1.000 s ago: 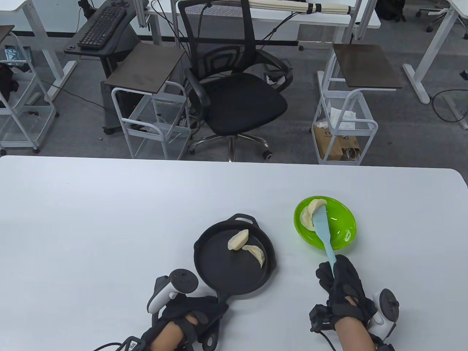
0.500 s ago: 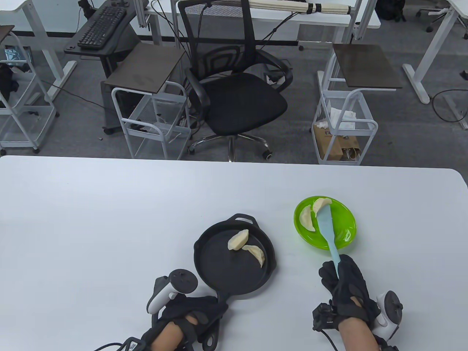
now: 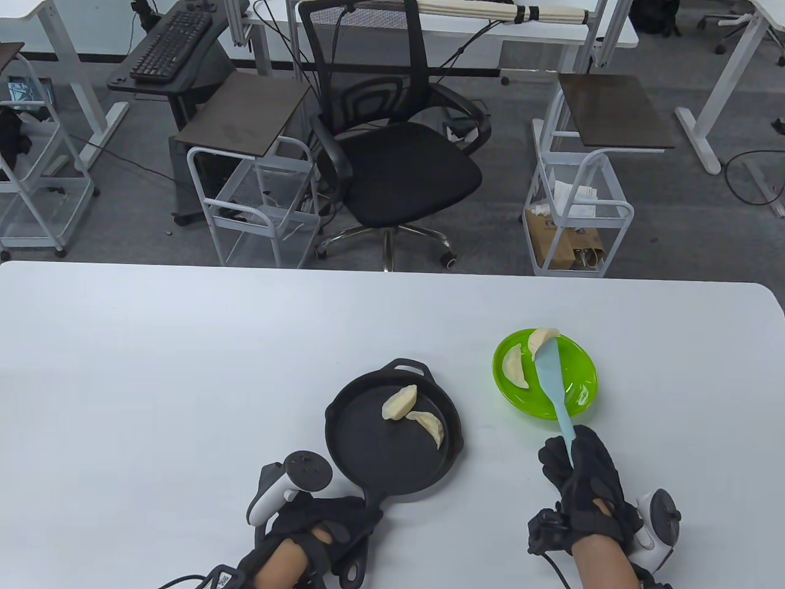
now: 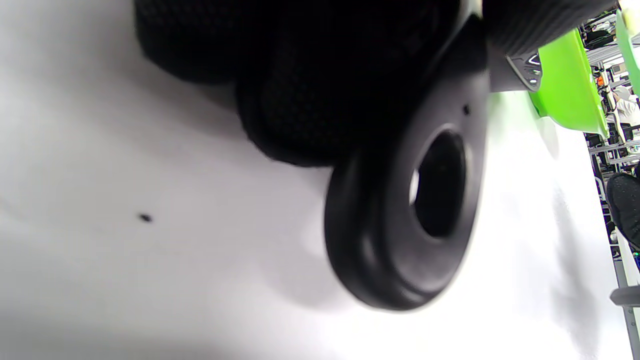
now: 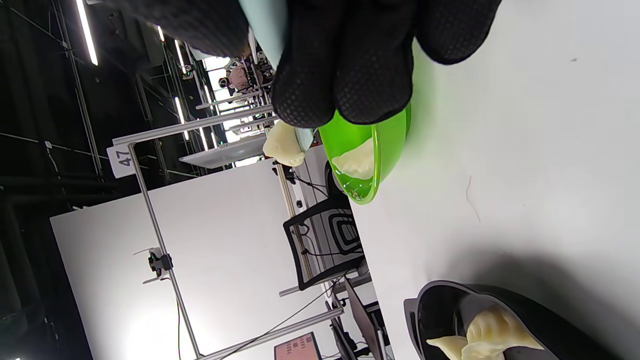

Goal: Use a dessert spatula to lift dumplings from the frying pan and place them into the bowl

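Note:
A black frying pan [image 3: 374, 451] sits near the table's front edge with two pale dumplings [image 3: 400, 402] [image 3: 430, 427] in it. My left hand [image 3: 331, 527] grips the pan's handle; its end loop [image 4: 415, 215] shows below my fingers [image 4: 300, 75]. To the right is a green bowl [image 3: 582, 371] with one dumpling [image 3: 514, 368] lying at its left side. My right hand [image 3: 570, 466] grips the handle of a light blue spatula [image 3: 550, 377]. The blade reaches over the bowl with another dumpling [image 3: 543, 338] at its tip, by the far rim. That dumpling [image 5: 282, 145] appears clear of the bowl [image 5: 380, 145].
The white table [image 3: 184, 368] stretches wide to the left and beyond the pan and bowl. Behind its far edge stand a black office chair [image 3: 398, 153] and white wire carts [image 3: 257, 202]. The pan [image 5: 500, 310] lies close to the left of the bowl.
The spatula's tip has swung right and toward the bowl's far rim, carrying one dumpling away from the other. My right hand has shifted slightly right. The left hand and pan are still.

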Demonstrator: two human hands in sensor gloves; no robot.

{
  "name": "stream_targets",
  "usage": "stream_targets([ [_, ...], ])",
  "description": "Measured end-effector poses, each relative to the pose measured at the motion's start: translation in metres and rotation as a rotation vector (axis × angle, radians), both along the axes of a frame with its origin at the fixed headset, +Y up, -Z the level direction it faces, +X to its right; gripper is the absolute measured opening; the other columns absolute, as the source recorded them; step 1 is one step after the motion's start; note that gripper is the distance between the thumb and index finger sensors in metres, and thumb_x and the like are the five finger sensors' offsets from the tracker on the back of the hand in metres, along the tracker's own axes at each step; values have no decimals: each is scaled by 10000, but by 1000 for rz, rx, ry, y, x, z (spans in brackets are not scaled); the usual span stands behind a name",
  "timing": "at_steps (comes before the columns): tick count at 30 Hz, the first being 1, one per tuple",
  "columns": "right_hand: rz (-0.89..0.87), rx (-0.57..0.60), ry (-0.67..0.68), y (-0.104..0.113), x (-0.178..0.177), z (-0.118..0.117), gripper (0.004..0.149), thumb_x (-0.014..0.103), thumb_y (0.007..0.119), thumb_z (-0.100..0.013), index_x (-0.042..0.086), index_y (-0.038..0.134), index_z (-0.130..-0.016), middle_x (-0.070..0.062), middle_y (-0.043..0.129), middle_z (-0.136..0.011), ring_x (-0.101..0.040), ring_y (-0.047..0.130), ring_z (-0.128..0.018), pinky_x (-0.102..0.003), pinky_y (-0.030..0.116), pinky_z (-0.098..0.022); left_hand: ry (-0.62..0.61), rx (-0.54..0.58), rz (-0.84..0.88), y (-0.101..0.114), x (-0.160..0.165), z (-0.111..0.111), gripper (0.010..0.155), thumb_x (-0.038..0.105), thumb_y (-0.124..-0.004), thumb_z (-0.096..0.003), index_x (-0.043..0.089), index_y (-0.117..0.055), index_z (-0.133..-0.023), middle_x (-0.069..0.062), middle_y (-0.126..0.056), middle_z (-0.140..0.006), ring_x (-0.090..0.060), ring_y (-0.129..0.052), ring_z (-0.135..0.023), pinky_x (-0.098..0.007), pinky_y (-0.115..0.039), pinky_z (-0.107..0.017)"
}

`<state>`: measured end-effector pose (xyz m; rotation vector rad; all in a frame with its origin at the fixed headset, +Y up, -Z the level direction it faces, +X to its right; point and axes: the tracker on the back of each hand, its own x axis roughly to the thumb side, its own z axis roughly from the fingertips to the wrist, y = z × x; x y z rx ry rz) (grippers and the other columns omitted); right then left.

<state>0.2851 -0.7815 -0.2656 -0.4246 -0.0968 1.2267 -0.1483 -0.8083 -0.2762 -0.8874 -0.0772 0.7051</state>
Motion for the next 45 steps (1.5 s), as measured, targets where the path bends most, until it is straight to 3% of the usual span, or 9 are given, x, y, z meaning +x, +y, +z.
stream_targets([
  [11,177,-39,-2,-3,6,-3,566,388,665,-609,148,456,-1077,-90,769,-930,-398,790,-815,-613,530,-727,-5,6,-4,0,0,0,624,742,-665,-508,352,-711,-993,123,-1055,-622,-136,-1045,-400,-360,-836,-361],
  [22,744,-72,29,18,5,-10,562,400,675,-612,183,465,-1085,-107,730,-965,-416,748,-852,-622,510,-734,-4,9,-8,0,1,0,625,744,-666,-506,352,-713,-990,123,-1058,-617,-135,-1046,-395,-360,-836,-357],
  [27,965,-25,14,31,-2,-9,531,384,659,-621,198,476,-1084,-101,720,-967,-416,737,-850,-622,505,-734,-3,8,-8,0,1,0,624,744,-666,-506,354,-713,-990,124,-1058,-616,-135,-1046,-394,-360,-836,-357],
  [38,889,170,40,47,-13,-1,565,387,654,-619,182,422,-1092,-80,679,-1000,-397,710,-886,-623,490,-746,0,10,-9,0,1,1,624,744,-666,-505,353,-715,-989,126,-1058,-616,-135,-1046,-393,-359,-836,-357],
  [45,790,271,70,54,-26,6,537,373,714,-596,138,558,-1053,-124,771,-925,-431,769,-811,-640,522,-714,-1,9,-8,0,1,1,625,743,-665,-507,351,-712,-991,124,-1057,-619,-136,-1046,-396,-361,-835,-359],
])
